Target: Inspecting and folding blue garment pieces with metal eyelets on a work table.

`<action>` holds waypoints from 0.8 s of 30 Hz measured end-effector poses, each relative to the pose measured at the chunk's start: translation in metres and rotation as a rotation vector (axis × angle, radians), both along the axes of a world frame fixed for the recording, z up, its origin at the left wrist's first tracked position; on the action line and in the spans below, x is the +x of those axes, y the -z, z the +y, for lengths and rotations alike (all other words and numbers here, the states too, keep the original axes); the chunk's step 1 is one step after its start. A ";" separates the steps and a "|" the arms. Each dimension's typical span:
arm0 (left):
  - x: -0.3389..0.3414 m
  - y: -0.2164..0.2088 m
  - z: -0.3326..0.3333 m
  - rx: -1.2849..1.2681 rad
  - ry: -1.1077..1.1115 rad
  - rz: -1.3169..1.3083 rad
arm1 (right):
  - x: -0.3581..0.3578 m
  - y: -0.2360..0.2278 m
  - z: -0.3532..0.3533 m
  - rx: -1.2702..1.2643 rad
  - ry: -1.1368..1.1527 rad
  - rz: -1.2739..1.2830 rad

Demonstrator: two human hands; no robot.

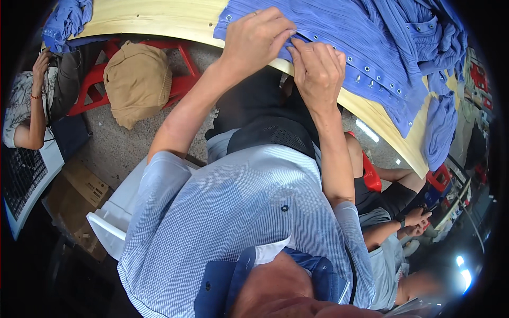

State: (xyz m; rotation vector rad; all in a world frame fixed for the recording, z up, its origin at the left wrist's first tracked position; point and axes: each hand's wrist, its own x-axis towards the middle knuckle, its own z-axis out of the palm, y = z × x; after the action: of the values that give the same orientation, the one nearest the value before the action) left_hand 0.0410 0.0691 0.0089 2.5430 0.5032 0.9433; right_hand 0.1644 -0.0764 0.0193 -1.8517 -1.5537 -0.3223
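Observation:
A blue ribbed garment (339,24) with a row of metal-ringed snaps or eyelets along its edge lies on the pale wooden table (175,20). My left hand (257,40) pinches the garment's edge between thumb and fingertips. Close beside it, my right hand (319,69) is closed on the same edge, its fingertips almost meeting the left ones. The bit of cloth between the fingertips is mostly hidden. To the right of my right hand, the fastener strip runs on down toward the table's near edge.
More blue garments (441,127) hang over the table's right edge, and another blue bundle (66,21) sits at the far left. A tan cloth (139,79) covers a red stool (87,87). Co-workers sit at left and right. A cardboard box (74,196) stands on the floor.

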 end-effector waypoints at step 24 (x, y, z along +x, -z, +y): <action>-0.012 -0.002 0.002 -0.056 0.129 0.035 | 0.056 -0.020 0.025 -0.010 -0.378 -0.265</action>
State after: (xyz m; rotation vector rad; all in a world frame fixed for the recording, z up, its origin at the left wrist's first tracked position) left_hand 0.0292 0.0711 0.0107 2.5118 0.3656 0.8287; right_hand 0.2200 -0.0513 0.0391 -1.5235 -2.0464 -0.3950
